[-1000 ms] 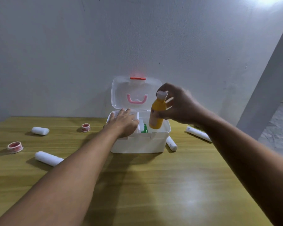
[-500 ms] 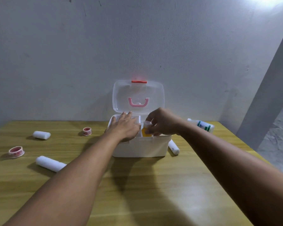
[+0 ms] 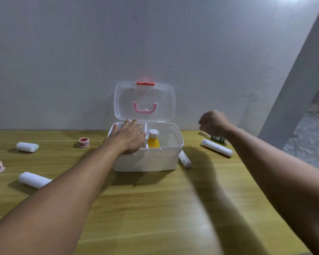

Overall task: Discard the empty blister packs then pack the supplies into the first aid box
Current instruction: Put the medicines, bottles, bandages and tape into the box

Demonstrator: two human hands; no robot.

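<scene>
1. The first aid box (image 3: 145, 161) stands open at the table's (image 3: 155, 208) far edge, with a yellow bottle (image 3: 153, 139) upright inside.
2. The left hand (image 3: 126, 138) lies flat on the box's left rim, fingers spread, its grip empty.
3. The right hand (image 3: 213, 123), loosely curled, hovers empty right of the box.
4. White rolls (image 3: 216, 147) lie beside the box.

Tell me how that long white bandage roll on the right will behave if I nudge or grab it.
The long bandage roll is a cylinder lying on its side on the smooth table, so it will probably roll if nudged. It looks soft and light, likely squashing slightly under the fingers.
</scene>
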